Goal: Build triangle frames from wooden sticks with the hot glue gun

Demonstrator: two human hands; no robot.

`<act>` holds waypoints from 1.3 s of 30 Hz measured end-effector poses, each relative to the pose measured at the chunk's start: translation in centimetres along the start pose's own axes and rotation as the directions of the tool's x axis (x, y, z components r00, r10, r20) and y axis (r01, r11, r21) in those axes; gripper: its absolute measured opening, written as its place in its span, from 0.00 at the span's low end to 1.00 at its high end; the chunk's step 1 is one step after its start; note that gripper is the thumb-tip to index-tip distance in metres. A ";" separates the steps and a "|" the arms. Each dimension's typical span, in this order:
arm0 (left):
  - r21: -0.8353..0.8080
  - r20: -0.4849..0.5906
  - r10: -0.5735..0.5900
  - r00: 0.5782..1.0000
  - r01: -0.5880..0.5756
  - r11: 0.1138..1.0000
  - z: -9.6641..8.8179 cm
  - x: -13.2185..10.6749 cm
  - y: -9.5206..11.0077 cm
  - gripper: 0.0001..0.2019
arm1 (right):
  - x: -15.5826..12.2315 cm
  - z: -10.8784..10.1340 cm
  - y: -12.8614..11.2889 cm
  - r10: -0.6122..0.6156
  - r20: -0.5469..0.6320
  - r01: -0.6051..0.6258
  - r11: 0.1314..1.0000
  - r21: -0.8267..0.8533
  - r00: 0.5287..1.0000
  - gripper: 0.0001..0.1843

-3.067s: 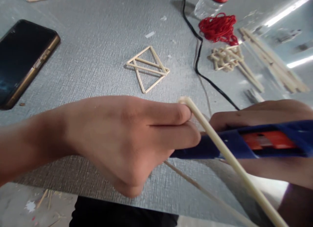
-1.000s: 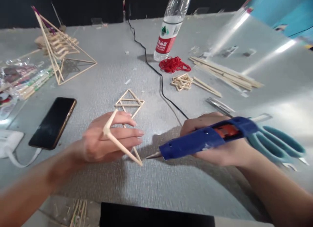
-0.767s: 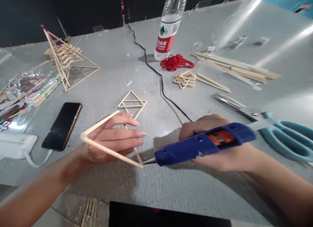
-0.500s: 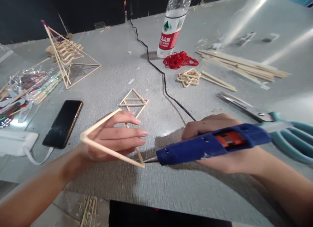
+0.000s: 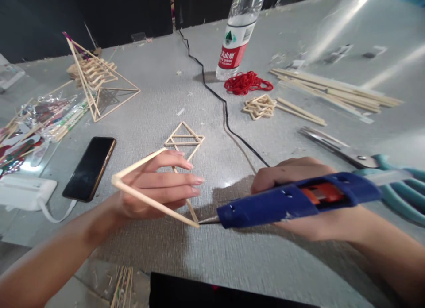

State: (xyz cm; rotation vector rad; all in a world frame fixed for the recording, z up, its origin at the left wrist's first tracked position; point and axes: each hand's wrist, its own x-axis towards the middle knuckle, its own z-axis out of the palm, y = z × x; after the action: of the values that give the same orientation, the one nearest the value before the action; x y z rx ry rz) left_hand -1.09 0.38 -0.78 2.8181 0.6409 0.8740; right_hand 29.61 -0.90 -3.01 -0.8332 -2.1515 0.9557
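Observation:
My left hand (image 5: 159,184) is closed on a triangle frame of thin wooden sticks (image 5: 156,203), raised above the table with one corner towards my right hand. Around the handle of a blue hot glue gun (image 5: 265,207) my right hand (image 5: 299,177) is wrapped. The gun's metal nozzle tip meets, or nearly meets, the frame's near right corner. Its orange inner part and a translucent glue stick at the back show. Just beyond my left fingers lies a star-like stick frame (image 5: 184,144), partly hidden by the hand.
A phone (image 5: 89,168) and a white power bank (image 5: 26,193) lie left. Behind stands a stick pyramid (image 5: 116,102). A water bottle (image 5: 235,47), red string (image 5: 247,83), small stick stars (image 5: 260,107), loose sticks (image 5: 335,91) and scissors (image 5: 345,151) are right. A black cord (image 5: 226,111) crosses the table.
The whole view has shifted slightly, so things appear a little further right. My hands, the stick frame and the glue gun keep nearly the same arrangement, nozzle at the corner.

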 end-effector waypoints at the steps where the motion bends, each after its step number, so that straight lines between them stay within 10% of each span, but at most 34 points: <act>1: 0.002 -0.016 0.018 1.000 -0.017 1.000 0.1 0.0 -0.1 0.10 | 0.0 0.0 0.0 -0.004 0.011 0.004 1.000 -0.011 1.000 0.10; 13: 0.012 -0.232 0.123 0.965 -0.124 0.992 1.3 0.2 -1.2 0.06 | 0.4 -0.5 -0.6 -0.084 0.020 0.085 0.994 -0.072 0.996 0.11; 39: -0.080 -0.259 0.143 0.955 -0.169 0.982 1.8 0.3 -1.4 0.05 | -0.1 1.1 -0.2 -0.068 -0.116 0.066 0.998 -0.016 0.991 0.07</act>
State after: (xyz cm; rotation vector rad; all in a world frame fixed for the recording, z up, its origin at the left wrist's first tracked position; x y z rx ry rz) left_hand -0.43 1.80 -2.44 2.7186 0.3898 1.2704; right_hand 28.80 -1.54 -3.49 -0.7972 -2.0740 0.8406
